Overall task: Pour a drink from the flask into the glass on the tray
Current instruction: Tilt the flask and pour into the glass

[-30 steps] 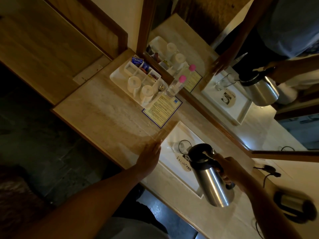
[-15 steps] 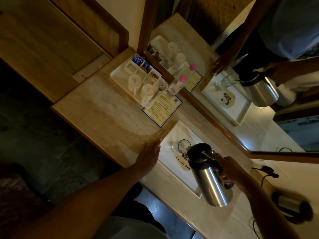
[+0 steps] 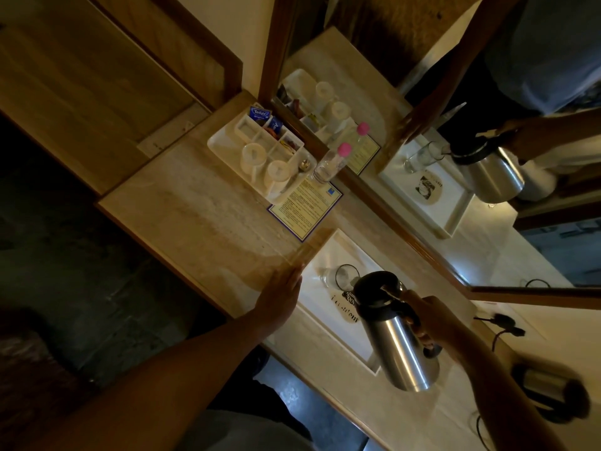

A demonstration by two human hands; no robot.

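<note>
Right hand clenched on flask handle; flask tilted, spout over glass on tray; stream unclear. Left hand flat, fingers extended, beside tray.

I take this for a hotel room. On a marble counter under a wood-framed mirror I see a white tray with cups, tea sachets, a small water bottle, a printed card and a kettle.
</note>
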